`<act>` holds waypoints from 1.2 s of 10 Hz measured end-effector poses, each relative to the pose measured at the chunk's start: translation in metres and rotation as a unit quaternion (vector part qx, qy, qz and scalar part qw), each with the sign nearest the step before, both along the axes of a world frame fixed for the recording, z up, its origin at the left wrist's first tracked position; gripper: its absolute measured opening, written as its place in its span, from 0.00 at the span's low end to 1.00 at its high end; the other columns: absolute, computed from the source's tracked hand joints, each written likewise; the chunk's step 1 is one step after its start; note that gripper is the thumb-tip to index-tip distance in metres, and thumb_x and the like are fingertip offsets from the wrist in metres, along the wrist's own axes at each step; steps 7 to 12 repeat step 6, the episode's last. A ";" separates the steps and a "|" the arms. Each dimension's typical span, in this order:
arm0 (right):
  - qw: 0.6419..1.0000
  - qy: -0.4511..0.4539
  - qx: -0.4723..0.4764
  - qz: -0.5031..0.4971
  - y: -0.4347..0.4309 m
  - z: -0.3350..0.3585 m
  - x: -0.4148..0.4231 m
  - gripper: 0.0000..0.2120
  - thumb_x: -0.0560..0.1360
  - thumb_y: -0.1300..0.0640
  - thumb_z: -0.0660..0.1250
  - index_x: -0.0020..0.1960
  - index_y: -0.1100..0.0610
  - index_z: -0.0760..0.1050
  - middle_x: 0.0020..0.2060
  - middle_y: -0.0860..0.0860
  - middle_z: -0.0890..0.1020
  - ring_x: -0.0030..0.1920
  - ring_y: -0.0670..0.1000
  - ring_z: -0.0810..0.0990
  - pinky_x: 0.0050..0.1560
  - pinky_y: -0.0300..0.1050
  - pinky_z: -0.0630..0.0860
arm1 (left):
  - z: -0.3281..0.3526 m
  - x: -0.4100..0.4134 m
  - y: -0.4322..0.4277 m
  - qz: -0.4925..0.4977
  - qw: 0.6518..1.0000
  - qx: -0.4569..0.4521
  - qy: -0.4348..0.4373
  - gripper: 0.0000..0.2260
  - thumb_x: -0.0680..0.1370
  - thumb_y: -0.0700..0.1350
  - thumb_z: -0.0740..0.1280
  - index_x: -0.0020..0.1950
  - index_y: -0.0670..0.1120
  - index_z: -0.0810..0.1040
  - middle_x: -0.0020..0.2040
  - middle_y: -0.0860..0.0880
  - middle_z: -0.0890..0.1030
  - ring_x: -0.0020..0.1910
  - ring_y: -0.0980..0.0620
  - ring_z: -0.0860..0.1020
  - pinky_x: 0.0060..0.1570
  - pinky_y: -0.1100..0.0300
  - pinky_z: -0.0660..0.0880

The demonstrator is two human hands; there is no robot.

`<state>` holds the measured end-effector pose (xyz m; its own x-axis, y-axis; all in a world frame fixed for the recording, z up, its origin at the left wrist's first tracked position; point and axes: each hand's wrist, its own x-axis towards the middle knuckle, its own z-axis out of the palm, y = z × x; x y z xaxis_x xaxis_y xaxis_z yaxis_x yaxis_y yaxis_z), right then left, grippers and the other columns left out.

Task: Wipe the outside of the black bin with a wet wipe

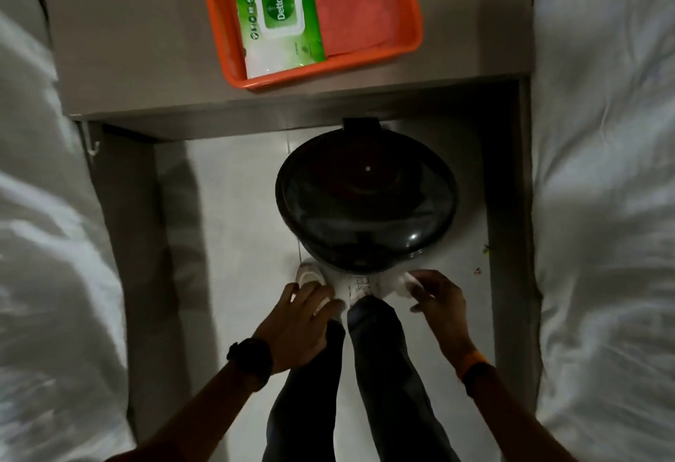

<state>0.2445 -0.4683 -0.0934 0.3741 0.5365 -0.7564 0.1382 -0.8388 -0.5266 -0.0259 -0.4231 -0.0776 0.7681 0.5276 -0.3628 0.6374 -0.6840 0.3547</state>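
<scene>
The black bin stands on the floor with its round domed lid closed, just in front of my white shoes. My right hand is at the bin's near right bottom edge, fingers pinched on a white wet wipe. My left hand hovers at the bin's near left side over my left shoe, fingers apart and holding nothing. The bin's side walls are hidden under the lid from this angle.
A grey bedside table above the bin carries an orange tray holding a green wet wipe pack and an orange cloth. White beds flank the narrow tiled floor strip. Small crumbs lie at right.
</scene>
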 end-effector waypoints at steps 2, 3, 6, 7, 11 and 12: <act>0.995 -0.005 0.052 0.086 0.083 -0.006 -0.031 0.11 0.78 0.63 0.68 0.59 0.55 0.80 0.55 0.56 0.84 0.54 0.56 0.85 0.52 0.54 0.85 | 0.000 0.033 0.060 0.109 0.992 -0.030 0.049 0.31 0.70 0.54 0.64 0.72 0.44 0.71 0.72 0.41 0.73 0.70 0.40 0.72 0.63 0.42 0.73; 0.995 -0.005 0.031 0.095 0.131 -0.031 -0.047 0.12 0.80 0.63 0.66 0.63 0.61 0.79 0.57 0.60 0.85 0.53 0.59 0.86 0.53 0.59 0.85 | -0.016 0.038 0.091 0.142 0.986 -0.028 0.082 0.34 0.72 0.57 0.63 0.76 0.45 0.65 0.75 0.41 0.67 0.75 0.40 0.65 0.67 0.40 0.67; 0.991 -0.120 -0.003 0.064 0.144 -0.029 -0.051 0.16 0.78 0.51 0.63 0.56 0.61 0.82 0.52 0.59 0.86 0.55 0.58 0.85 0.52 0.48 0.81 | -0.026 0.015 0.103 0.245 0.967 -0.006 0.074 0.26 0.71 0.55 0.64 0.67 0.45 0.71 0.67 0.43 0.73 0.67 0.41 0.70 0.61 0.44 0.69; 0.991 -0.120 -0.003 0.064 0.144 -0.029 -0.051 0.16 0.78 0.51 0.63 0.56 0.61 0.82 0.52 0.59 0.86 0.55 0.58 0.85 0.52 0.48 0.81 | -0.026 0.015 0.103 0.245 0.967 -0.006 0.074 0.26 0.71 0.55 0.64 0.67 0.45 0.71 0.67 0.43 0.73 0.67 0.41 0.70 0.61 0.44 0.69; 0.991 -0.120 -0.003 0.064 0.144 -0.029 -0.051 0.16 0.78 0.51 0.63 0.56 0.61 0.82 0.52 0.59 0.86 0.55 0.58 0.85 0.52 0.48 0.81 | -0.026 0.015 0.103 0.245 0.967 -0.006 0.074 0.26 0.71 0.55 0.64 0.67 0.45 0.71 0.67 0.43 0.73 0.67 0.41 0.70 0.61 0.44 0.69; 0.991 -0.120 -0.003 0.064 0.144 -0.029 -0.051 0.16 0.78 0.51 0.63 0.56 0.61 0.82 0.52 0.59 0.86 0.55 0.58 0.85 0.52 0.48 0.81 | -0.026 0.015 0.103 0.245 0.967 -0.006 0.074 0.26 0.71 0.55 0.64 0.67 0.45 0.71 0.67 0.43 0.73 0.67 0.41 0.70 0.61 0.44 0.69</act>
